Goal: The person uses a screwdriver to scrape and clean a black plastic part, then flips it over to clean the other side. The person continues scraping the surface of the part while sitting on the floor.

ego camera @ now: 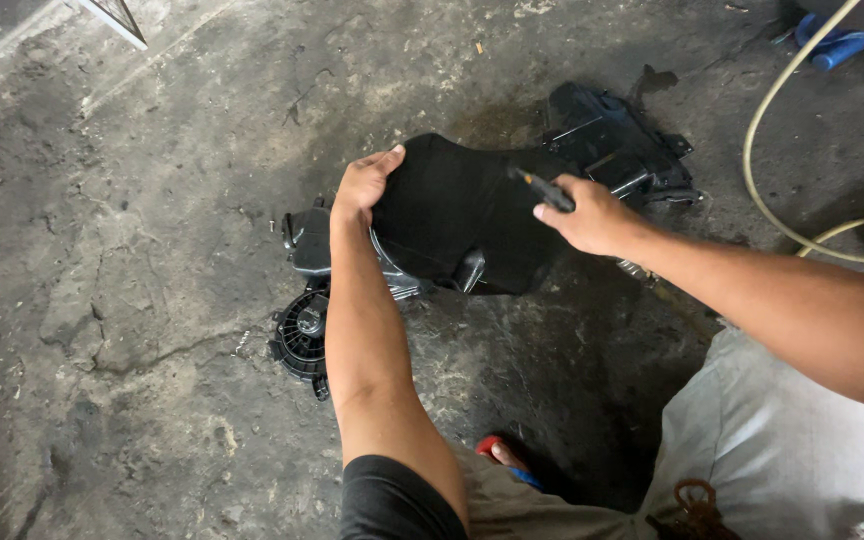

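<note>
Left hand [364, 182] fingers are curling over the left edge of the black housing [457, 215], thumb on top, gripping it and holding it tilted up off the floor [132, 300]. That is steadying the part so the other hand can work on its upper face.

Right hand [592, 215] is clenching a dark tool [542, 188], tip pointing left onto the housing's far right side; what the tip is touching, I cannot tell.

Housing is sitting centre frame, its near edge resting against a blower unit [304, 325] lying on the floor to the left and nearer. Another black casing [617, 145] is lying just behind to the far right. A yellow hose [767, 200] is looping on the right, well apart.
</note>
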